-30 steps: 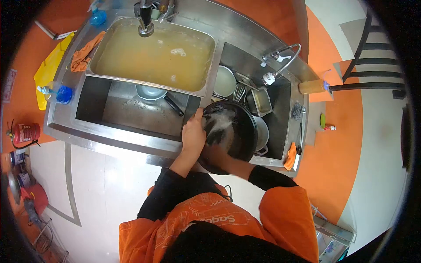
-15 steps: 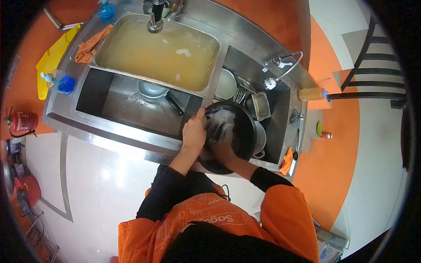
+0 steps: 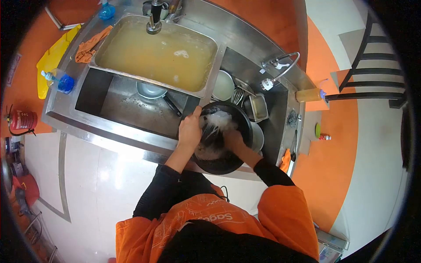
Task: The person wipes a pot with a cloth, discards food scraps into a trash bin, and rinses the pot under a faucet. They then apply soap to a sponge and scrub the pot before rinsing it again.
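A large black pan (image 3: 215, 163) with white suds inside is tilted over the front edge of the right sink basin. My left hand (image 3: 190, 130) grips the pan's left rim, its thumb side toward the basin divider. Inside the pan, my right hand (image 3: 233, 139) is down by the suds; its fingers are blurred and partly hidden, and what they hold cannot be made out. Beyond the pan, a whisk (image 3: 237, 96), a pale round bowl (image 3: 224, 85) and a rectangular metal container (image 3: 259, 107) lie in the right basin.
A big tray of cloudy yellowish water (image 3: 153, 52) spans the left basin, under a black faucet (image 3: 154, 22). Below it sits a small pan (image 3: 150, 90). A curved tap (image 3: 287, 70), an orange bottle (image 3: 309, 95) and an orange cloth (image 3: 285, 161) are at the right.
My right hand has moved up and slightly right inside the pan. The suds have shifted, and the pan with my left hand sits slightly further left in view.
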`<state>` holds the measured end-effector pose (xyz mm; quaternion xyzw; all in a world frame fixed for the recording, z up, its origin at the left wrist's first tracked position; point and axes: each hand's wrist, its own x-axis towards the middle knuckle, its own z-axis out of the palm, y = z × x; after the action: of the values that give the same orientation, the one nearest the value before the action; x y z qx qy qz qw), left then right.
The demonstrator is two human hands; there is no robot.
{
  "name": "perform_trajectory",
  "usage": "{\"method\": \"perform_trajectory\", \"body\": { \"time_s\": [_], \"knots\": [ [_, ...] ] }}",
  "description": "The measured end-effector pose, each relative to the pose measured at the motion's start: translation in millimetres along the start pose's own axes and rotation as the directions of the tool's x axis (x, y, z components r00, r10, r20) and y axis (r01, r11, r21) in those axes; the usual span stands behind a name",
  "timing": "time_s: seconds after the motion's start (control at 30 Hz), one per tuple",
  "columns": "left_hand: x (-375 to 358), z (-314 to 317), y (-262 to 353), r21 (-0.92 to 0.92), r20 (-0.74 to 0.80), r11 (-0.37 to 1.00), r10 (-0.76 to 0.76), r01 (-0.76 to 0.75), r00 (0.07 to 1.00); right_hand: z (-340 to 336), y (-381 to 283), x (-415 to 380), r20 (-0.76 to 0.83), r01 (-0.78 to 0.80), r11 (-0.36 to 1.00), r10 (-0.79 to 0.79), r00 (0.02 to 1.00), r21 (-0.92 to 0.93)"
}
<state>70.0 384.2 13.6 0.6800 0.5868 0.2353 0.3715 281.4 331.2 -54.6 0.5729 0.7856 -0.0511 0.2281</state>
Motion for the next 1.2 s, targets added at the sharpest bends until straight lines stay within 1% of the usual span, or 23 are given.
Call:
{"method": "perform_trajectory", "body": {
  "time_s": [0.03,0.1,0.17,0.2,0.3,0.37,0.4,0.47,0.5,0.53,0.57,0.6,0.63,0.67,0.73,0.8,0.87,0.9,0.97,1.1,1.13,1.17,1.2],
  "knots": [
    [-1,1,3,-0.002,-0.001,1.0,0.002,-0.002,1.0,-3,8,11,-0.02,0.003,0.999,-0.002,1.0,0.042],
    [-5,-2,11,-0.018,-0.044,0.997,-0.078,0.078,0.996,-20,1,11,-0.044,0.007,0.996,-0.003,0.999,0.088],
    [-4,-2,11,-0.016,-0.043,0.997,-0.083,0.082,0.996,-47,-24,-4,0.158,0.18,0.98,-0.165,0.974,-0.087],
    [-5,-1,10,-0.015,-0.037,0.996,-0.084,0.083,0.996,-45,-30,-2,0.159,0.185,0.979,-0.169,0.973,-0.087],
    [-4,-1,7,-0.019,-0.004,0.997,-0.079,0.079,0.997,-42,-30,8,0.217,0.171,0.985,-0.159,0.963,-0.037],
    [-5,1,8,-0.005,-0.012,0.997,-0.083,0.083,0.996,-50,-5,32,0.243,-0.022,0.993,-0.007,0.97,0.116],
    [-5,1,8,0.01,-0.024,0.996,-0.089,0.09,0.996,-49,-4,30,0.243,-0.018,0.993,-0.01,0.97,0.115],
    [-6,1,6,0.02,-0.039,0.998,-0.055,0.056,0.998,-46,-8,22,0.073,0.111,0.992,-0.115,0.991,0.06],
    [-5,-1,6,0.031,-0.053,0.999,-0.017,0.019,0.998,-33,-11,18,0.072,0.117,0.991,-0.121,0.99,0.057],
    [-5,-1,7,0.03,-0.057,0.999,-0.023,0.025,0.998,-13,-17,11,0.022,0.212,0.976,-0.211,0.977,-0.058],
    [-6,-3,9,0.031,-0.038,0.999,-0.037,0.038,0.999,-14,-24,7,-0.017,0.294,0.94,-0.302,0.953,-0.174],
    [-6,-4,10,0.033,-0.019,0.998,-0.048,0.049,0.999,-18,-21,9,-0.015,0.296,0.94,-0.303,0.953,-0.173],
    [-7,-2,8,0.032,-0.013,0.998,-0.048,0.049,0.999,-23,-13,14,0.002,0.159,0.987,-0.159,0.987,-0.031],
    [-7,-1,5,0.015,-0.017,0.999,-0.036,0.036,0.999,-32,-7,15,0.039,0.007,0.994,-0.012,0.999,0.107],
    [-5,2,5,-0.001,-0.036,1.0,-0.019,0.019,0.999,-32,3,23,0.044,0.036,0.992,-0.041,0.998,0.118],
    [-8,-1,8,0.014,-0.016,0.997,-0.08,0.08,0.997,-31,-5,27,0.053,0.084,0.987,-0.092,0.994,0.134],
    [-9,-1,6,0.019,-0.006,0.996,-0.084,0.084,0.996,-20,-28,13,0.231,0.154,0.986,-0.137,0.963,-0.057],
    [-8,-1,6,0.025,0.003,0.998,-0.066,0.066,0.998,-16,-21,16,0.231,0.152,0.987,-0.135,0.964,-0.055],
    [-9,-1,9,0.024,0.006,0.998,-0.061,0.061,0.998,-13,-3,22,0.031,0.036,0.992,-0.04,0.999,0.124],
    [-10,-7,12,0.032,-0.005,0.997,-0.074,0.074,0.997,-22,-10,24,-0.034,0.099,0.995,-0.098,0.995,0.027],
    [-8,-7,11,0.025,-0.012,0.996,-0.085,0.085,0.996,-23,-19,20,0.151,0.111,0.994,-0.109,0.983,-0.009],
    [-9,-5,8,0.025,-0.004,0.997,-0.077,0.077,0.997,-22,-25,14,0.337,0.124,0.992,-0.105,0.936,-0.036],
    [-10,-3,7,0.028,0.003,0.998,-0.061,0.061,0.998,-22,-18,15,0.342,0.124,0.992,-0.105,0.934,-0.035]
  ]
}}
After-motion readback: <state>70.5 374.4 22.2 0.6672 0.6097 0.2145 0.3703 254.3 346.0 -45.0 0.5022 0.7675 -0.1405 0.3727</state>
